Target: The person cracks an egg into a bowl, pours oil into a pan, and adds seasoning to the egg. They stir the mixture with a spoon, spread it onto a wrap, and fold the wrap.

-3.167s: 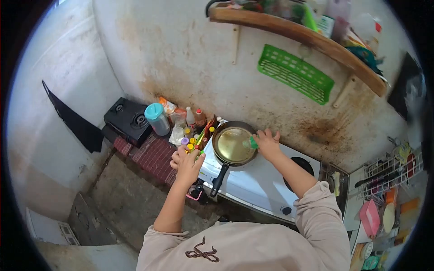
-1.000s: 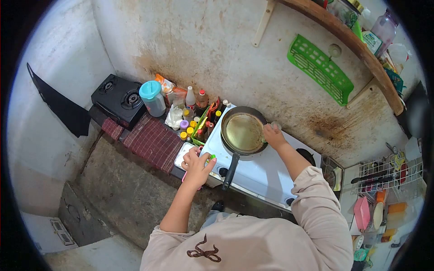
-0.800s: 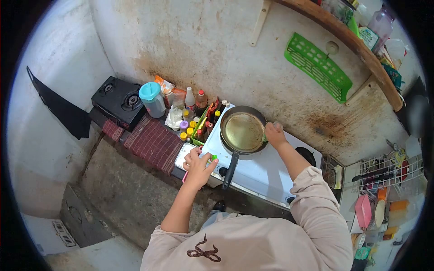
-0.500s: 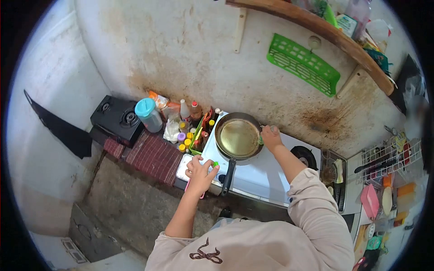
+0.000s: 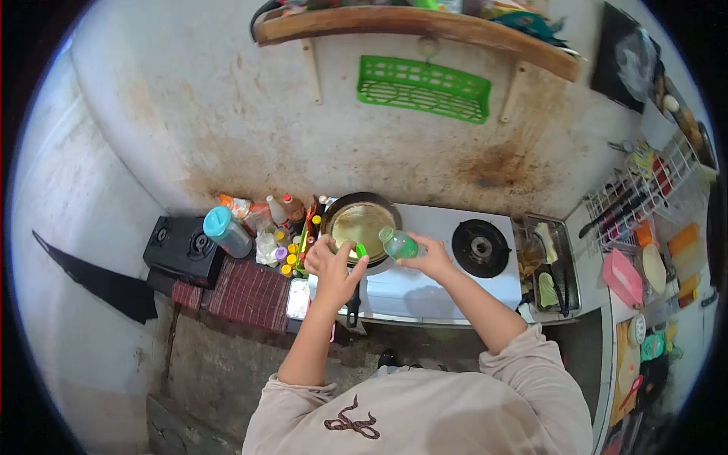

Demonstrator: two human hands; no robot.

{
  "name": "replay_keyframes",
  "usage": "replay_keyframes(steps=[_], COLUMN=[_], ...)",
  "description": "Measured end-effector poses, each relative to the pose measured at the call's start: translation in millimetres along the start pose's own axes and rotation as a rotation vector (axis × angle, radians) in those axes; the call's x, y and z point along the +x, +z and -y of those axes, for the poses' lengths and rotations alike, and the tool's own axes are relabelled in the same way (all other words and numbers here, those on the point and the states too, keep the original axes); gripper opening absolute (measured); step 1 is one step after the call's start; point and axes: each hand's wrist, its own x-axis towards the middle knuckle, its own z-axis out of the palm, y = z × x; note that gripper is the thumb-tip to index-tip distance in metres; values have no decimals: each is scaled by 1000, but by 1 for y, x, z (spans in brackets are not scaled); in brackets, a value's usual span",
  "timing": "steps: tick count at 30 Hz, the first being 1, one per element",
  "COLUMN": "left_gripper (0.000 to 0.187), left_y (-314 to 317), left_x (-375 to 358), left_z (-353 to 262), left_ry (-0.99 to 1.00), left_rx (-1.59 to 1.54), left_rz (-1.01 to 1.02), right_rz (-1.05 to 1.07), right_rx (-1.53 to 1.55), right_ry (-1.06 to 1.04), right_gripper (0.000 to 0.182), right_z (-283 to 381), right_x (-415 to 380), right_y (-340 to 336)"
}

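My right hand [image 5: 428, 259] is wrapped round a small clear green bottle [image 5: 400, 244], tilted with its mouth pointing up and left. Close by, my left hand [image 5: 334, 271] pinches a bright green cap [image 5: 361, 249] between thumb and fingers. A small gap separates cap and bottle. Behind both hands a dark-rimmed frying pan [image 5: 355, 218] sits on the white stove [image 5: 432, 292], a shiny layer over its base. Its black handle [image 5: 353, 305] points towards me, partly covered by my left hand.
Right of the pan is a black burner [image 5: 481, 248], then a metal tray [image 5: 572, 282] with food pieces. Bottles and jars crowd the left side, beside a blue-lidded jug [image 5: 227, 231] and a black two-burner stove [image 5: 182, 250]. A green plastic rack [image 5: 425, 87] hangs on the wall.
The bottle has come away from the pan's right side, towards the cap in my left hand, and now shows clearly. The camera view has turned to the right.
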Motion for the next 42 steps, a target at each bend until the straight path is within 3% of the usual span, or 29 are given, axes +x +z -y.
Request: replay_keyframes(steps=[2,8,14,20,25,28,32,36,39,42], left_gripper=[35,31,29,34,40,42,40,43,45,43], left_y=[-1,15,55,92,123,133,149,188,220,256], left_x=[10,13,-28,-84,-130,-148,-153,-141,-126,-108], left_z=[-29,-153,-297,-426,-501,-536,-574,-605,-626,-648], left_ry=[128,624,1106,1594,1857,1949,2078,2170,2197,2202], left_rx=[41,162,82,-54,-171,-286,-415,-575,-666,-787], left_rz=[20,140,215,74,-90,-52,20,185,304,405], right_rz=[9,-289,-582,-827,-964,-911,-753,-653,-629,-646], right_rx=[159,16,-4,-199,-204,69,622,1061,1236,1212], right_ry=[-47,-1,57,170,207,74,86,-48,-98,-113], right_gripper=[77,74,72,71,69,57,35,34,34,35], right_z=[-29,-23,-83,-116,-154,-165,-179,-188,-199,-220], right_x=[-24,-157,-287,-428,-504,-536,-553,-550,-532,-507], right_y=[-15,-116,-194,-249,-260,-271,-278,-293,-307,-323])
